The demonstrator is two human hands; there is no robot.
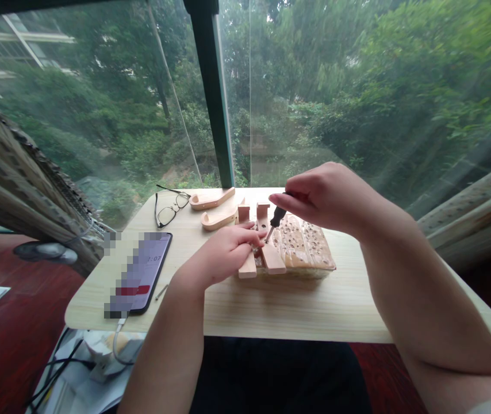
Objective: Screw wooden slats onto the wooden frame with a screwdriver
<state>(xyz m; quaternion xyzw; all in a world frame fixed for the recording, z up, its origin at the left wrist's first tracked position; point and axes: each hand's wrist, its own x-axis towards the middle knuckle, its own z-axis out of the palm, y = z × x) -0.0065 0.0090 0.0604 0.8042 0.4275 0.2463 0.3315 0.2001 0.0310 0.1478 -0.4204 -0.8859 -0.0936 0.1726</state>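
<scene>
From the head view I saw the right hand [323,198] clenched around a small screwdriver [276,218], its black handle pinched in the fingers [280,199] and the metal tip angled down toward seven o'clock; the left hand [223,254] sat just beside that tip, its fingers [252,234] closed on something small that I could not make out, pressed against a pair of upright wooden slats [267,253]; those slats stood at the nine o'clock edge of a perforated wooden block [303,246], which lay near the middle of the pale worktop [280,310]; at eleven o'clock from the block lay two curved wooden pieces [217,208], with a pair of glasses [170,208] beyond them; a phone [142,273] lay at nine o'clock, well apart from the hands.
</scene>
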